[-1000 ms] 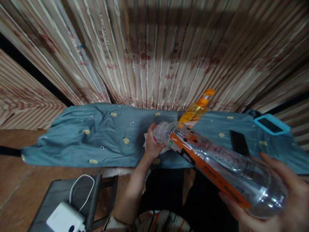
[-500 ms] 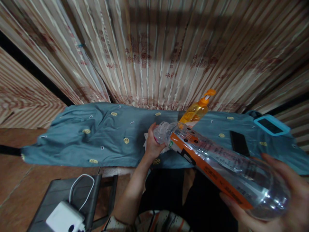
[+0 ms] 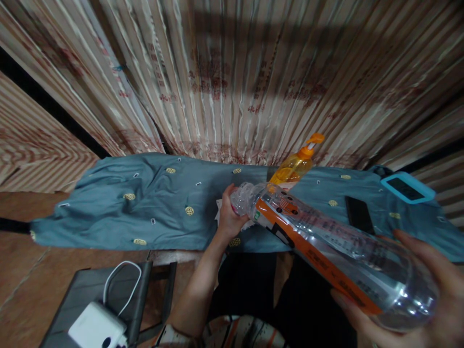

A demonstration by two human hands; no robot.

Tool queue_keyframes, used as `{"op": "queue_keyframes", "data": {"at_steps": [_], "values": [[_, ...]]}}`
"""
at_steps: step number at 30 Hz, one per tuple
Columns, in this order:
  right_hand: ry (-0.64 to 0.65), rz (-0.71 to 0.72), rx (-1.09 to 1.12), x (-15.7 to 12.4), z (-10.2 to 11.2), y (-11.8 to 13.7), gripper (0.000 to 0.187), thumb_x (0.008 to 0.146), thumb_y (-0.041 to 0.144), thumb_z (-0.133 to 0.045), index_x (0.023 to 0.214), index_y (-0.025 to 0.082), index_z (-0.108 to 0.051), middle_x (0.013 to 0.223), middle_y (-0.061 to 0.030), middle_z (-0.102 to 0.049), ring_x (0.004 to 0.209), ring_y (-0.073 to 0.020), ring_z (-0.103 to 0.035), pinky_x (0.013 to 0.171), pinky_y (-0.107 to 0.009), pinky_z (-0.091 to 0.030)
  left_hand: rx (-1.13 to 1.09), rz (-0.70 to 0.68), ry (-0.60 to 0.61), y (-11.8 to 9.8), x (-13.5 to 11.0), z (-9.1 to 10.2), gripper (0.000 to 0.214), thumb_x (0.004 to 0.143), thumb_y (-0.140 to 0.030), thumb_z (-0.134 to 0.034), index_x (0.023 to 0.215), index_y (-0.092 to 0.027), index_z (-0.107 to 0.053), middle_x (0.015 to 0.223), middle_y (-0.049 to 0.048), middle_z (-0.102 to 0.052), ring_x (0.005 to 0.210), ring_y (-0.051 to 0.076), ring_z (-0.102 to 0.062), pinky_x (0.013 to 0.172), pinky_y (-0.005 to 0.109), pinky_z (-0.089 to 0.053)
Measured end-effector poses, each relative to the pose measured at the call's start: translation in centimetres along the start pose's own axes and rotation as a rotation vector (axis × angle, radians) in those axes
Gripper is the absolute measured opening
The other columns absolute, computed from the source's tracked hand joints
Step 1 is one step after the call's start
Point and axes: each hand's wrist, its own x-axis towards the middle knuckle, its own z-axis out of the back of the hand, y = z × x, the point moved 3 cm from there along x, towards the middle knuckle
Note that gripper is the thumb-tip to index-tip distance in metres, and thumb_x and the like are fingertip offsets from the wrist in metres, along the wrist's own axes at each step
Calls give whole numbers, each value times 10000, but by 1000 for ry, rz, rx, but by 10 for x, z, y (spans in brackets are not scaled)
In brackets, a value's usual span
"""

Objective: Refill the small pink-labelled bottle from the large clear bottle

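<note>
A large clear plastic bottle [image 3: 337, 251] with an orange label is held slantwise in front of me, over the cloth and my lap. My right hand [image 3: 427, 299] grips its wide, rounded end at lower right, thumb and fingers on opposite sides. My left hand [image 3: 232, 215] is closed around the far, narrower end, where bumpy clear plastic and a bit of pink show. My palm partly hides that end. Under my left hand lies a piece of white paper [image 3: 218, 209]. Just behind the bottle stands a yellow pump bottle [image 3: 293, 166] with an orange top.
A blue-grey patterned cloth [image 3: 108, 208] covers the long table. On its right side lie a black phone [image 3: 358, 214] and a light-blue framed device [image 3: 422, 197]. A white charger [image 3: 97, 326] with a cable rests on a dark stool [image 3: 72, 295] at lower left. Striped curtains [image 3: 232, 87] hang behind.
Almost nothing differs. Both hands keep their hold, and the bottle's wide end has shifted very slightly to the right.
</note>
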Motion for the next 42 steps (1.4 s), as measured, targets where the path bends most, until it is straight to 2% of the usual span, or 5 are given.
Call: {"op": "queue_keyframes", "data": {"at_steps": [16,21,27,33,42], "values": [[78,-19,14,-1,3,-13,1143,673,631,-932,1601,177,-443,1227,-155,-671,969,-331,-720,552,-313,-552,-9,24,5,0,-1,0,1070,579,-278,-981,1480,-232,-407,1406,142,-638,1287,328,-663,1134,494,-520],[66,23,3,1,2,-10,1152,678,618,-924,1624,196,-420,1192,-147,-670,933,-345,-712,557,-352,-547,-7,17,4,0,0,0,1083,571,-294,-990,1479,-229,-404,1409,148,-638,1287,334,-665,1130,499,-523],[98,-125,65,-1,1,-8,1100,697,699,-843,1623,299,-403,1274,-142,-639,1040,-446,-681,580,-456,-533,-7,18,-3,2,-1,-1,1087,570,-294,-991,1483,-236,-404,1417,149,-631,1300,339,-654,1140,506,-511],[105,-113,55,0,0,-5,1101,703,711,-805,1612,242,-398,1272,-161,-638,1040,-459,-679,669,-515,-562,-5,16,11,1,-1,-1,1093,584,-293,-985,1497,-228,-388,1421,150,-627,1300,336,-654,1141,499,-510],[68,-129,96,-3,-1,-17,1164,615,729,-876,1607,296,-445,1282,-124,-654,1032,-454,-680,587,-495,-552,13,16,1,0,-1,0,1078,582,-301,-989,1485,-230,-405,1407,140,-639,1292,331,-663,1133,495,-522]]}}
